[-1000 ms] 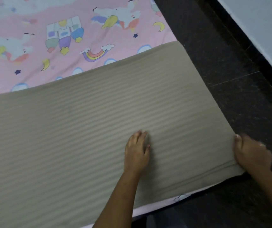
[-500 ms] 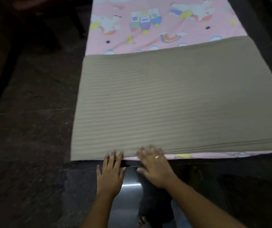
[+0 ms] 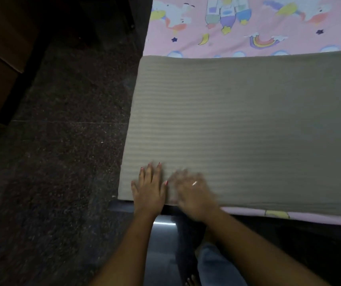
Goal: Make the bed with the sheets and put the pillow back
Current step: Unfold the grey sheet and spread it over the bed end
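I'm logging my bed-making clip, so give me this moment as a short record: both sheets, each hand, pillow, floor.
Top sheet: olive striped sheet, flat across the bed's near end
Bottom sheet: pink cartoon-print sheet, showing beyond it and along its near edge
Left hand: flat on the striped sheet's near left corner, fingers straight
Right hand: beside it on the same sheet, motion-blurred, apparently flat; ring on one finger
Pillow: not in view
Floor: dark speckled, left of the bed

Both hands lie side by side on the near left corner of a striped beige sheet (image 3: 248, 124). The left hand (image 3: 150, 190) presses flat, fingers straight; the right hand (image 3: 194, 193), blurred, wears a ring (image 3: 194, 183). Beyond them spreads a pink cartoon-print sheet (image 3: 248, 27); left of them lies dark speckled floor (image 3: 62, 141).
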Action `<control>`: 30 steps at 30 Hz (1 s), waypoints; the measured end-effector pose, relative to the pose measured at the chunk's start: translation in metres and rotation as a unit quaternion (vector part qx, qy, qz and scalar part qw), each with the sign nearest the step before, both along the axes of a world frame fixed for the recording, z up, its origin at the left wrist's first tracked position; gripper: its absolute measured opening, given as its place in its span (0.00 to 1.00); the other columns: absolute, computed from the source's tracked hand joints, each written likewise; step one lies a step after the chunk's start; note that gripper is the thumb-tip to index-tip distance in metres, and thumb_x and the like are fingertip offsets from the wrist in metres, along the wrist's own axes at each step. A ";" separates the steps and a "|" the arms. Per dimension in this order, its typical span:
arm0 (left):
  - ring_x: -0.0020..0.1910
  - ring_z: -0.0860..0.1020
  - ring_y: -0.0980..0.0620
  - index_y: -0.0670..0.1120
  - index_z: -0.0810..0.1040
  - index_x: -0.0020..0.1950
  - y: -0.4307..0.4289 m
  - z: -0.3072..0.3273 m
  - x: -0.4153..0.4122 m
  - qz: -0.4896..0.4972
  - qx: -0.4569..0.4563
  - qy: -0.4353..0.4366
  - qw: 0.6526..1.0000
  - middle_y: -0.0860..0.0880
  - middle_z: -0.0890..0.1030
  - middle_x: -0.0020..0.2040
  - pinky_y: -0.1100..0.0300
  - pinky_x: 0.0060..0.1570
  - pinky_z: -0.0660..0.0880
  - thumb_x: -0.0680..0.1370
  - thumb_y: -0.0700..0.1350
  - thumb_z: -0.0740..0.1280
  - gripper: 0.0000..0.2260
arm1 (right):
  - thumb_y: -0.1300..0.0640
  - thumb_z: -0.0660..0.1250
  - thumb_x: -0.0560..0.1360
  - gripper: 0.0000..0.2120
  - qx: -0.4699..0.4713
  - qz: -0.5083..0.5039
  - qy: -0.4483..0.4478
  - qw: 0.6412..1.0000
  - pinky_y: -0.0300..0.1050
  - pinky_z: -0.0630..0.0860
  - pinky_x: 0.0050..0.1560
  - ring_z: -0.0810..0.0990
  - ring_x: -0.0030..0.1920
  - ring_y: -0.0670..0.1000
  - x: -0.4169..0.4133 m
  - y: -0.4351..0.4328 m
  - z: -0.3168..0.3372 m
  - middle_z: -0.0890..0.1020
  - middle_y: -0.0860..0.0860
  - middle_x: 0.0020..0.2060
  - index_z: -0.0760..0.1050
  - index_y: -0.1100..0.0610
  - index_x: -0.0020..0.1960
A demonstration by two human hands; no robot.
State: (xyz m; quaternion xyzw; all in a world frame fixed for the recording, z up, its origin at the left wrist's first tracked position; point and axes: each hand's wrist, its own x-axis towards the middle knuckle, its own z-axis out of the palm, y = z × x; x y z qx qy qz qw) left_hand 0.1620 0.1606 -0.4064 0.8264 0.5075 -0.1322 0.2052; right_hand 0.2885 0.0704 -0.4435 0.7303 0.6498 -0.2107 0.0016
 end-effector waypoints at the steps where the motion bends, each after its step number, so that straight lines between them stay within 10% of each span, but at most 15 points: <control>1: 0.77 0.42 0.50 0.58 0.44 0.77 0.007 0.000 0.007 0.005 -0.006 -0.009 1.000 0.52 0.45 0.79 0.42 0.72 0.45 0.82 0.56 0.49 0.25 | 0.38 0.52 0.72 0.28 0.019 0.086 0.024 0.996 0.60 0.70 0.62 0.75 0.64 0.57 -0.015 0.003 -0.001 0.77 0.53 0.63 0.75 0.50 0.65; 5: 0.77 0.43 0.51 0.58 0.47 0.77 0.039 0.003 0.022 0.052 -0.011 -0.058 0.997 0.52 0.47 0.79 0.42 0.72 0.45 0.82 0.55 0.49 0.24 | 0.40 0.53 0.77 0.23 0.094 0.271 0.110 0.952 0.51 0.62 0.67 0.73 0.64 0.53 -0.016 0.027 0.009 0.79 0.49 0.61 0.77 0.49 0.63; 9: 0.77 0.45 0.51 0.56 0.52 0.77 0.084 0.003 0.028 0.112 0.001 -0.102 0.988 0.52 0.49 0.78 0.42 0.72 0.44 0.82 0.54 0.51 0.23 | 0.45 0.55 0.74 0.25 0.141 0.056 0.040 0.988 0.59 0.75 0.58 0.78 0.60 0.59 0.070 0.101 0.014 0.79 0.57 0.60 0.77 0.58 0.62; 18: 0.77 0.49 0.50 0.53 0.56 0.77 0.180 -0.029 0.030 0.226 -0.020 -0.249 0.942 0.50 0.53 0.78 0.51 0.74 0.45 0.81 0.54 0.54 0.24 | 0.36 0.42 0.76 0.34 0.013 -0.128 -0.027 0.991 0.56 0.49 0.73 0.50 0.77 0.54 0.103 0.248 -0.020 0.52 0.51 0.77 0.50 0.51 0.78; 22: 0.76 0.52 0.48 0.49 0.59 0.76 0.217 -0.039 0.018 0.217 -0.059 -0.305 0.925 0.46 0.57 0.77 0.59 0.72 0.47 0.77 0.56 0.52 0.28 | 0.40 0.48 0.77 0.29 0.122 -0.177 -0.041 0.976 0.60 0.49 0.72 0.59 0.75 0.55 -0.010 0.263 -0.034 0.64 0.50 0.74 0.62 0.50 0.74; 30: 0.76 0.55 0.49 0.49 0.62 0.75 0.304 -0.017 -0.018 0.146 -0.151 -0.293 0.933 0.46 0.59 0.76 0.54 0.73 0.49 0.82 0.47 0.55 0.20 | 0.50 0.56 0.73 0.18 0.143 0.043 0.069 0.986 0.52 0.64 0.62 0.80 0.53 0.55 -0.055 0.300 -0.010 0.83 0.55 0.50 0.81 0.56 0.51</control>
